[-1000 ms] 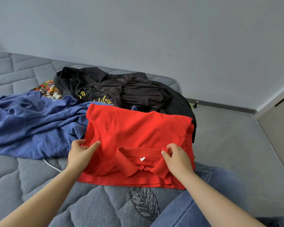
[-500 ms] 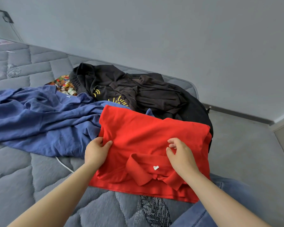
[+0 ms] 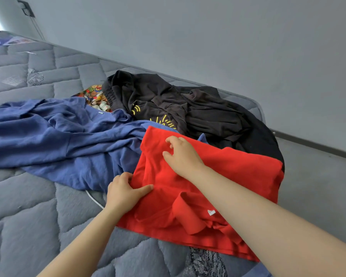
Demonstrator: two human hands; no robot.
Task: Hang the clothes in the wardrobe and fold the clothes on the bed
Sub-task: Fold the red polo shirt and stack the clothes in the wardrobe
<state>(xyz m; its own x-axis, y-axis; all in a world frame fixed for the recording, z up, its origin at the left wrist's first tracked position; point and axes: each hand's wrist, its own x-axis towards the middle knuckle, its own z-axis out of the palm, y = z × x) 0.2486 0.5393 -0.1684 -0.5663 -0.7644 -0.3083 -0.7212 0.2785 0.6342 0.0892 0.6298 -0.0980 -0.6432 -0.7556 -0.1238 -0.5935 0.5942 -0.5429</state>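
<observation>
left hand (image 3: pixel 124 193) grips red shirt (image 3: pixel 238 176) edge; right hand (image 3: pixel 182 154) rests atop.

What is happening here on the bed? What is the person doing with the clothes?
A person is folding a red shirt on the bed. The left hand grips the shirt's left edge, thumb on top. The right hand rests on the cloth near its far left corner. The shirt seems partly folded. A blue garment and a black garment lie unfolded beside and behind it.
</observation>
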